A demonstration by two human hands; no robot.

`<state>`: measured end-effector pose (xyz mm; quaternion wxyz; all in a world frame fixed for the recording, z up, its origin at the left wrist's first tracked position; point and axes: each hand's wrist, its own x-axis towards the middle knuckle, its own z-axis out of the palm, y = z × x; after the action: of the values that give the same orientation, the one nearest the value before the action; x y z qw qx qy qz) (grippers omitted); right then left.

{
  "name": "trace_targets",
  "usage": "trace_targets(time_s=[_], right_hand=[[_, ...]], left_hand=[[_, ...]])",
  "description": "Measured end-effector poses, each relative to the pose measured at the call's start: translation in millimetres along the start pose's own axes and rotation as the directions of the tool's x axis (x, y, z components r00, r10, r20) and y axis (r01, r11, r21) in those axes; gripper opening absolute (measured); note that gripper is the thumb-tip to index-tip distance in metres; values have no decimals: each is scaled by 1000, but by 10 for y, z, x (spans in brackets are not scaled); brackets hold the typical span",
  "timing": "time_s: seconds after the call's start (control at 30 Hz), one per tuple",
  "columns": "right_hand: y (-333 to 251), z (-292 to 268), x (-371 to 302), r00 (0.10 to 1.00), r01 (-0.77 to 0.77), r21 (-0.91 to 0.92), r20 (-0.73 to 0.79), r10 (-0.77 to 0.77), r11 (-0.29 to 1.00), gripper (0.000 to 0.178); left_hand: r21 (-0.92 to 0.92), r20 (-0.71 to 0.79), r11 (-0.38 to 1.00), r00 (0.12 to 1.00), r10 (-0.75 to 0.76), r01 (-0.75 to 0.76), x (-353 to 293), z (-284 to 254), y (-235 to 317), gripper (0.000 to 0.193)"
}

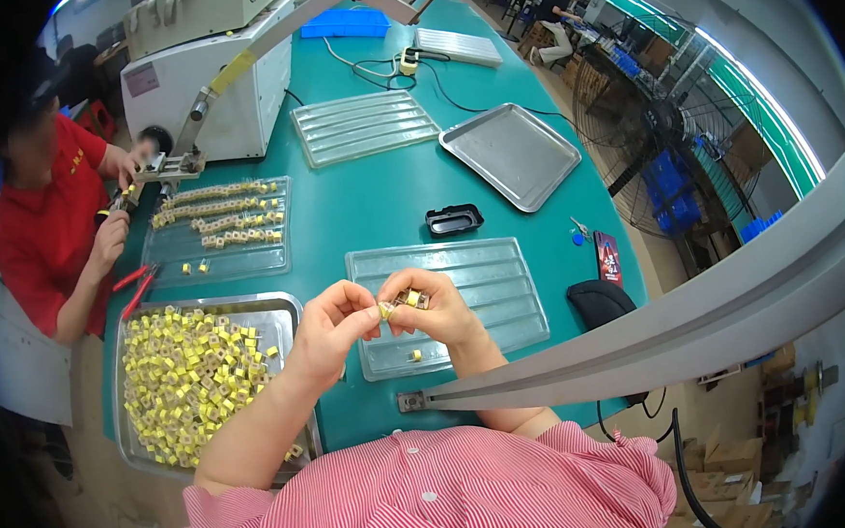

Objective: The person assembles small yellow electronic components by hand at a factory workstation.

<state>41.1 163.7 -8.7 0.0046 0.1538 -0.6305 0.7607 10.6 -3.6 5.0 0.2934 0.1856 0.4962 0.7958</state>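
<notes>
Above a clear ribbed plastic tray (502, 303), my two hands meet at the fingertips. Thumb and finger of my left hand (325, 328) pinch a small yellow-wrapped coil part (386, 310). My right hand (445, 316) is closed around more of these coil parts (413, 299), partly hidden by its fingers, and its fingertips touch the pinched one. One loose coil part (416, 355) lies in the ribbed tray below. To the left, a metal tray (286, 321) holds a large heap of the same yellow parts (193, 384).
A co-worker in red (47, 210) works at a clamp fixture (179, 165), beside a tray of coil rows (221, 213). Red-handled pliers (137, 289), a black box (454, 220), a bare metal tray (513, 157) and a phone (607, 258) lie around. A grey beam (678, 331) crosses at right.
</notes>
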Motion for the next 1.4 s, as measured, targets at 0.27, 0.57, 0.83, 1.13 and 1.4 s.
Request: trace_targets(time_s=[0.27, 0.57, 0.83, 1.13, 1.4], right_hand=[[-2, 25, 38, 977, -169, 194, -94, 190, 966, 11], [-18, 0, 17, 965, -235, 239, -59, 256, 942, 11], [-22, 14, 26, 977, -209, 33, -31, 210, 977, 14], [22, 50, 16, 951, -307, 201, 93, 294, 930, 14], [69, -1, 16, 954, -292, 239, 133, 267, 926, 14]], left_hand=[[853, 303, 117, 665, 682, -508, -16, 101, 143, 27], [817, 517, -189, 546, 659, -545, 48, 54, 138, 22], [776, 142, 582, 967, 211, -241, 143, -31, 373, 7], [234, 134, 960, 974, -185, 150, 111, -236, 262, 13], [175, 216, 971, 955, -201, 165, 131, -230, 238, 16]])
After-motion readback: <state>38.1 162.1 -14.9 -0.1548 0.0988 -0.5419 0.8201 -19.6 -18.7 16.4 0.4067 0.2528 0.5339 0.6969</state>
